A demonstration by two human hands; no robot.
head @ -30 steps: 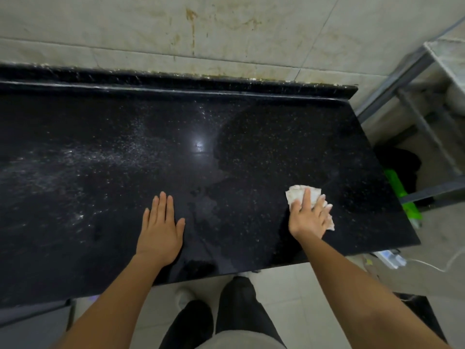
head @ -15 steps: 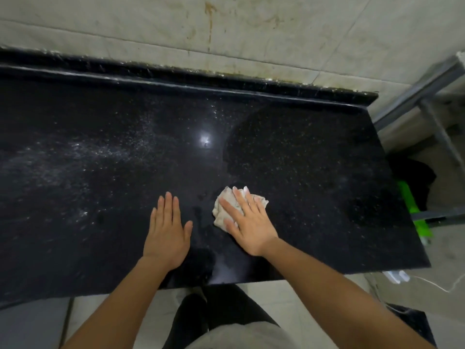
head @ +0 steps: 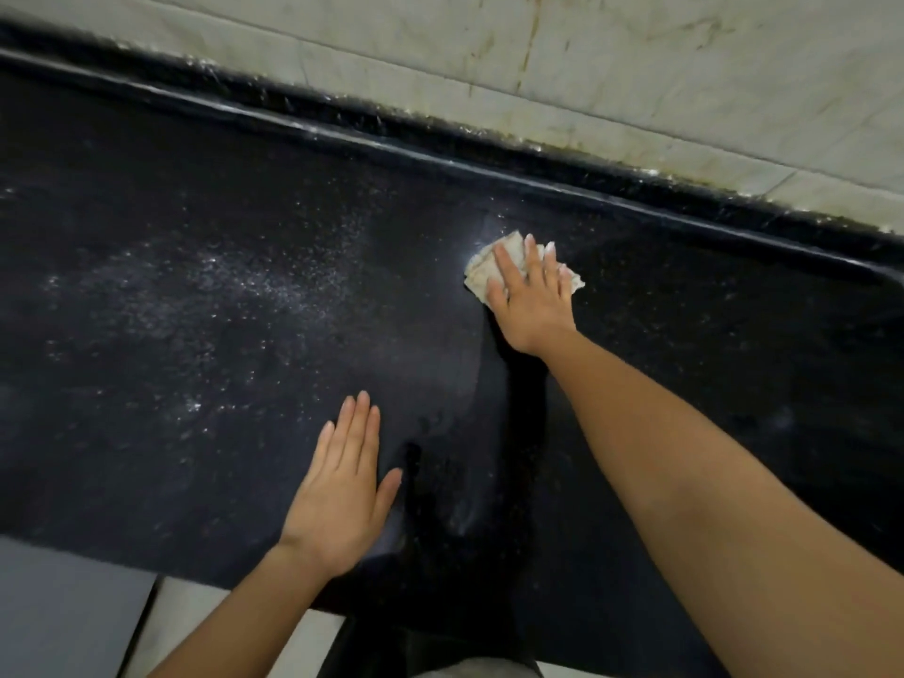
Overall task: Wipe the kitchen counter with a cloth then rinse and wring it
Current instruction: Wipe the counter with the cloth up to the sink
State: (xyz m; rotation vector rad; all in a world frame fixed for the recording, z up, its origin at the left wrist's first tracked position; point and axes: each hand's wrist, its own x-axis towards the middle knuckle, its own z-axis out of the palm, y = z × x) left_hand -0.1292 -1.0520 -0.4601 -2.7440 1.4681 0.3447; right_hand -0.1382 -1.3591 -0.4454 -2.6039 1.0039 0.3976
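Note:
A crumpled pale cloth (head: 479, 266) lies on the black speckled counter (head: 195, 393), far out near the raised back edge. My right hand (head: 531, 298) presses flat on the cloth with straight, spread fingers, covering most of it. My left hand (head: 342, 491) rests flat on the counter near the front edge, fingers together and holding nothing. White powdery specks are scattered over the counter to the left of the cloth. A darker wet streak runs from the cloth back toward the front edge.
A black raised ledge (head: 440, 154) runs along the back of the counter, below a stained light tiled wall (head: 636, 66). The counter's front edge (head: 122, 562) crosses the lower left, with pale floor and my dark trousers below it.
My right hand has pushed the cloth from the near middle of the counter away toward the back ledge. My left hand stays flat in place. The camera has tilted and moved closer.

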